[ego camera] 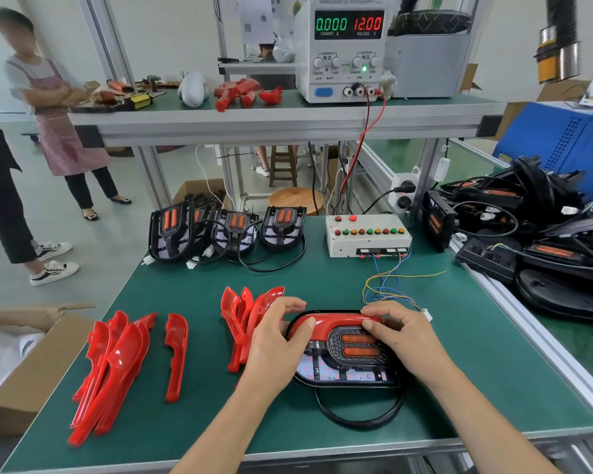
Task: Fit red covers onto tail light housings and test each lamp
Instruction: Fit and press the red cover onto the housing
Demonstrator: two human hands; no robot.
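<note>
Most of the job lies ahead of us, judging by the green surface point(459, 364): a tangled heap of black housings point(541, 230) waits at the right edge, a short row of uncovered housings point(226, 230) stands at the far side, and two loose batches of red covers point(117, 364) lie to our left, with a single one between them. At the front centre sits the housing in hand point(350, 357), lying flat with its cable looped toward the near edge. We are pressing a red cover point(332, 321) onto its far arc; the lower part shows bare, so we judge this fit only half done, and the lamp untested. Our left hand point(274, 347) curls over the cover's left bend, thumb on top, and our right hand point(401, 333) pinches its right end with bent fingers. The test box point(367, 234) stands beyond, its coloured wires point(387, 289) trailing to a white plug point(427, 315) just beside our right hand. Room to move is open toward the near edge and right; to the left, spare covers crowd our wrist.
</note>
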